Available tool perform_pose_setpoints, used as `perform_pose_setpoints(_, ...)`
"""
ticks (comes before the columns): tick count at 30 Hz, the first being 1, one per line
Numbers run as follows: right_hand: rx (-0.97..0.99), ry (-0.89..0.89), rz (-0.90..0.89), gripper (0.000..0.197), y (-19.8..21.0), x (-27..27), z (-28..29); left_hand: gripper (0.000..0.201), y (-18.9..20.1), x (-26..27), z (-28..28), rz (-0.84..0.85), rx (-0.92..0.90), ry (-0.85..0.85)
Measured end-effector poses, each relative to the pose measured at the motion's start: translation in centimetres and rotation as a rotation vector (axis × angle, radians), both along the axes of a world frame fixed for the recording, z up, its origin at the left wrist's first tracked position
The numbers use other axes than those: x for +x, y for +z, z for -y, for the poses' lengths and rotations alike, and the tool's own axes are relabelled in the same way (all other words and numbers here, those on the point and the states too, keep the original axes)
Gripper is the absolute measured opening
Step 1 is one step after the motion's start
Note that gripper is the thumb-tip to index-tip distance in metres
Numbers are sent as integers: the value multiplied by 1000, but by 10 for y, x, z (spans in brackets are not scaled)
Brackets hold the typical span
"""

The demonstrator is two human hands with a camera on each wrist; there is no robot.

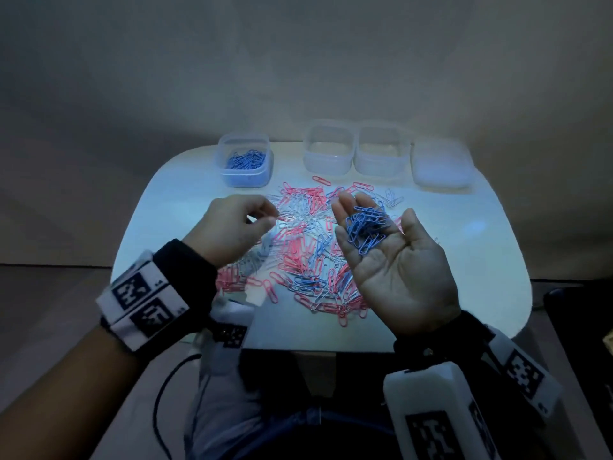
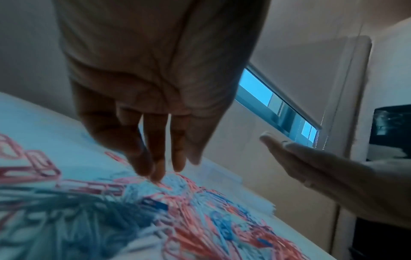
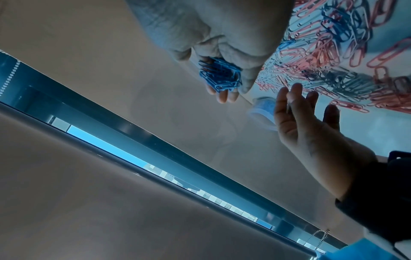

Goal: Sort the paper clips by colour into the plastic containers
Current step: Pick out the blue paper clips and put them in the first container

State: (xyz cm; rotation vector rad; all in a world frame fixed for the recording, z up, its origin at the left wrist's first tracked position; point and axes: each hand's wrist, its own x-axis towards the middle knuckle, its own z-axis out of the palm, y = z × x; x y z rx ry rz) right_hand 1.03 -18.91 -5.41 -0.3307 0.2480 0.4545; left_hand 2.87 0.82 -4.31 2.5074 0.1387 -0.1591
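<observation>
A mixed pile of pink, white and blue paper clips (image 1: 308, 257) covers the middle of the white table (image 1: 471, 260). My right hand (image 1: 378, 207) lies palm up over the pile's right side, carrying a bunch of blue clips (image 1: 365, 227) on its open fingers; the right wrist view shows that bunch (image 3: 220, 75) too. My left hand (image 1: 265, 217) hovers over the pile's left part, its fingers (image 2: 155, 168) pointing down just above the clips and holding nothing. A clear container with blue clips (image 1: 245, 161) stands at the back left.
Two empty clear containers (image 1: 328, 151) (image 1: 381, 151) stand side by side at the back. Right of them is a fourth, cloudy one (image 1: 441, 164). A bare strip of table (image 1: 315, 333) runs along the near edge. Behind the table is a plain wall.
</observation>
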Motion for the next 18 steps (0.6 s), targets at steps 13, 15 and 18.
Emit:
perform_pose_setpoints(13, -399, 341, -85, 32, 36, 67, -40, 129, 9, 81, -61, -28, 239, 108)
perform_pose_setpoints(15, -402, 383, -90, 29, 40, 79, -51, 133, 8, 94, -63, -61, 224, 62)
perform_pose_setpoints(18, -473, 385, -61, 27, 45, 104, -77, 130, 2, 105, -67, -129, 158, 40)
